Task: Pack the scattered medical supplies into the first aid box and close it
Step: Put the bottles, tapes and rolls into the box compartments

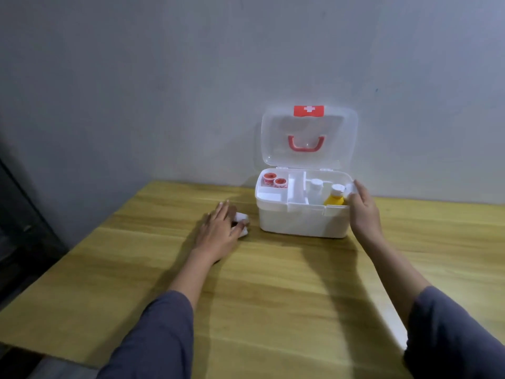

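1. We see the white plastic first aid box (302, 218) on the wooden table (273, 283), clear lid (308, 138) upright.
2. Our right hand (364, 212) grasps a small white item (351, 188) at the box's right rim.
3. Our left hand (218, 232) closes on white gauze rolls (243, 224) just left of the box.

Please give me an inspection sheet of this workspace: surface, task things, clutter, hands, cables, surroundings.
Surface: wooden table, bare in front.
Task things: box open, lid upright; two red rolls, white bottle and yellow bottle inside; white item on table left of box.
Clutter: nothing seen.
Hands: left hand on white item; right hand holds a small white thing at box rim.
Cables: nothing seen.
Surroundings: grey wall.
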### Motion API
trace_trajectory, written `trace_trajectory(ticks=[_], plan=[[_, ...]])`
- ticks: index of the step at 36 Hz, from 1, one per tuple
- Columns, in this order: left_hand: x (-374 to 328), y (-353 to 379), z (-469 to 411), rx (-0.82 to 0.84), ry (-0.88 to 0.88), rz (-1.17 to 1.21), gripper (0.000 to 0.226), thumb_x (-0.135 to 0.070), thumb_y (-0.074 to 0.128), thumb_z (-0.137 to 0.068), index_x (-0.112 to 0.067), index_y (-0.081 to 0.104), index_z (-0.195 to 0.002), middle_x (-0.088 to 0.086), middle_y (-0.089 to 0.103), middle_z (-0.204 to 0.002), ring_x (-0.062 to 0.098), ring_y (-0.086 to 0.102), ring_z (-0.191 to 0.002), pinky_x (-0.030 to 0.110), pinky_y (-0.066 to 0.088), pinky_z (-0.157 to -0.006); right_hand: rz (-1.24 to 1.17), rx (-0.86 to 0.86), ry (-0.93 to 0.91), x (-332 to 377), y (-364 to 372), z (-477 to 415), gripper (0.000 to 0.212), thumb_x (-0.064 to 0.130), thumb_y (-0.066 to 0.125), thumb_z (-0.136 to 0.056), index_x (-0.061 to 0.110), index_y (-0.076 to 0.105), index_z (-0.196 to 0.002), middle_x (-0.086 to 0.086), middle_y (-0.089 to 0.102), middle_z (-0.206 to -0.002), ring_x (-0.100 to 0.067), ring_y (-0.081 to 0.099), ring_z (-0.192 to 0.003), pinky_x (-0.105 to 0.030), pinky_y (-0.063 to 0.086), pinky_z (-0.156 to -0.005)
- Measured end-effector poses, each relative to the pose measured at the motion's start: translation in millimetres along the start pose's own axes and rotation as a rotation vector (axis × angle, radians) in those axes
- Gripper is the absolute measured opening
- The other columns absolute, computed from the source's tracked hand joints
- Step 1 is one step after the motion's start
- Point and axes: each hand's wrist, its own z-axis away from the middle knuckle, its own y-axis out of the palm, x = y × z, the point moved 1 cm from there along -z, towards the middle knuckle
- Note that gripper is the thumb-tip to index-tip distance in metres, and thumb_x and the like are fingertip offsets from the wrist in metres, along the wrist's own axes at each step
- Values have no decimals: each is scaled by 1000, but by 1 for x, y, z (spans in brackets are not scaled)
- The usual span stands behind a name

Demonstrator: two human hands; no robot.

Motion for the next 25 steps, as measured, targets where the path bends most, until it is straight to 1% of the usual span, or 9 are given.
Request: trace_trajectory(ticks=[2, 4, 5, 7, 10, 14, 16, 21, 25], plan=[[0, -1, -10, 15, 13, 48, 52, -47, 34, -96, -16, 37, -139, 6, 31, -153, 21, 21, -145, 40, 25, -114, -11, -6, -1, -1, 1, -2, 46, 15, 36, -96, 10, 36, -141, -6, 38, -149, -19, 34, -138, -34, 24, -116], [1, -2, -17, 65, -5, 82, 49, -52, 35, -94, -20, 46, -129, 5, 44, -136, 26, 39, -131, 40, 38, -101, -25, -11, -1, -3, 2, -3, 46, 14, 36, -96, 10, 36, -141, -5, 37, -149, -18, 33, -138, -32, 24, -116], [1, -3, -18, 82, -11, 80, 48, -55, 34, -93, -21, 49, -124, 5, 46, -128, 27, 44, -124, 41, 41, -95, -29, -13, -1, -3, 1, -3, 46, 14, 36, -96, 11, 36, -141, -5, 37, -149, -17, 33, -138, -32, 24, -115], [-4, -6, -17, 78, -17, 58, 48, -57, 36, -92, -19, 51, -117, 8, 46, -121, 28, 47, -117, 39, 40, -89, -31, -10, 2, -4, 1, -4, 46, 15, 36, -96, 12, 36, -141, -4, 38, -149, -17, 33, -138, -31, 24, -115], [-11, -11, -11, 31, -1, -44, 48, -52, 37, -94, -12, 50, -117, 10, 47, -121, 30, 46, -116, 38, 36, -89, -29, 1, 3, -4, 1, -6, 46, 15, 36, -96, 13, 36, -141, -4, 38, -149, -17, 34, -137, -32, 25, -115], [-5, -6, -7, 71, 54, -72, 53, -58, 37, -91, -12, 47, -116, 9, 46, -116, 30, 49, -111, 38, 42, -81, -33, 5, 1, -4, 2, -5, 46, 16, 35, -96, 13, 36, -141, -4, 38, -149, -17, 34, -137, -33, 25, -116], [-4, -5, -3, 80, 30, -97, 55, -60, 40, -88, -12, 47, -114, 10, 47, -115, 30, 52, -108, 38, 40, -76, -31, 5, 3, -4, 3, -5, 46, 16, 35, -96, 13, 36, -141, -4, 38, -149, -17, 33, -137, -31, 25, -115], [-3, -5, 8, -13, -30, -109, 55, -58, 41, -89, -8, 48, -111, 11, 54, -116, 32, 56, -102, 35, 37, -69, -19, 12, 4, -2, 2, -3, 46, 17, 34, -96, 12, 35, -142, -5, 37, -149, -18, 33, -138, -29, 24, -112], [0, -9, 12, -97, -143, -5, 50, -53, 41, -92, -6, 47, -110, 13, 54, -119, 35, 57, -98, 36, 39, -70, -6, 29, 10, 0, 1, -2, 47, 18, 34, -96, 13, 35, -142, -5, 37, -150, -19, 33, -138, -31, 24, -114]])
